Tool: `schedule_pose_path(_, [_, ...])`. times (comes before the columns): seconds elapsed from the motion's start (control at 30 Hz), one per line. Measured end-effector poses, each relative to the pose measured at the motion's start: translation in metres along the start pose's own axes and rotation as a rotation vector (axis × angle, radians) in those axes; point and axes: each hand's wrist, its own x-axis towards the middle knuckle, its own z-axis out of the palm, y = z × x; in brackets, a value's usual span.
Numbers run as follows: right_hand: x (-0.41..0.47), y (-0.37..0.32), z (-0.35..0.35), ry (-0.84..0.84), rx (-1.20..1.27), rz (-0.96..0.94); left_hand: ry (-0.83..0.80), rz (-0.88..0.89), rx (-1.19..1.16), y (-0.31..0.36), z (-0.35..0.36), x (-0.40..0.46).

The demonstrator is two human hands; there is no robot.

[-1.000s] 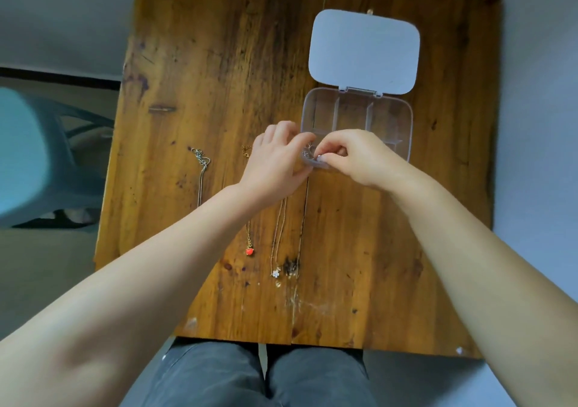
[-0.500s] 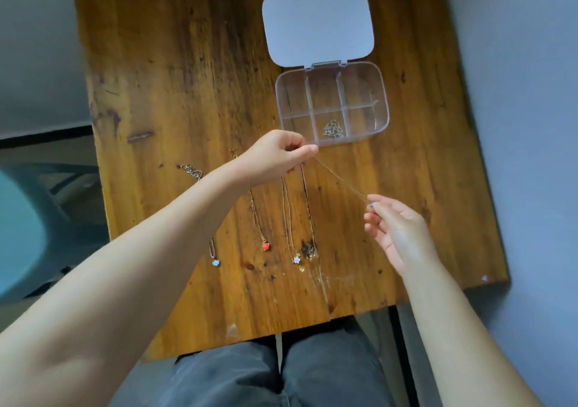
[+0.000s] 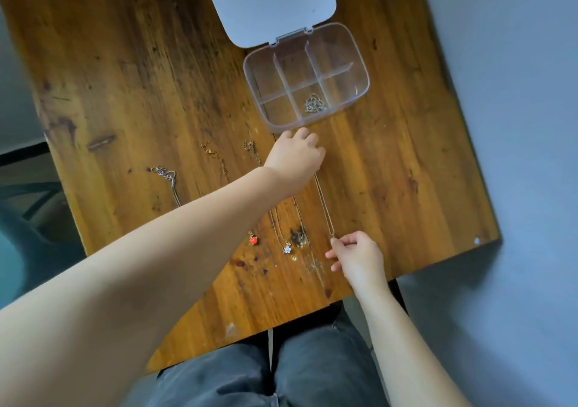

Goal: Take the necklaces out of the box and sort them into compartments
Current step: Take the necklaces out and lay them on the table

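Gold chain (image 3: 323, 205) stretches taut over the wooden counter (image 3: 125, 72) between both hands: the left hand (image 3: 294, 156) pinches its far end just beside the clear box (image 3: 359, 72), the right hand (image 3: 356, 255) pinches the near end by the counter's near edge. One necklace (image 3: 313, 104) lies bunched in the box's near middle compartment.

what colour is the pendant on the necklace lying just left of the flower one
Red-orange: the pendant shows clearly in the head view, lying on the wooden table.
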Motion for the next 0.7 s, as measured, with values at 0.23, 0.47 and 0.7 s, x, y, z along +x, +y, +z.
schedule_pose_path(0.23, [0.035,-0.109,-0.061,0.07,-0.22,-0.616,0.441,-0.16,-0.201,-0.016,-0.013,-0.025])
schedule_pose_path(0.47, [0.093,-0.232,-0.058,-0.128,-1.15,-0.899,0.299,-0.369,-0.273,-0.045,-0.012,-0.024])
schedule_pose_path(0.7, [0.104,-0.239,-0.053,-0.219,-1.63,-0.996,0.366,-0.411,-0.309,-0.04,-0.007,-0.025])
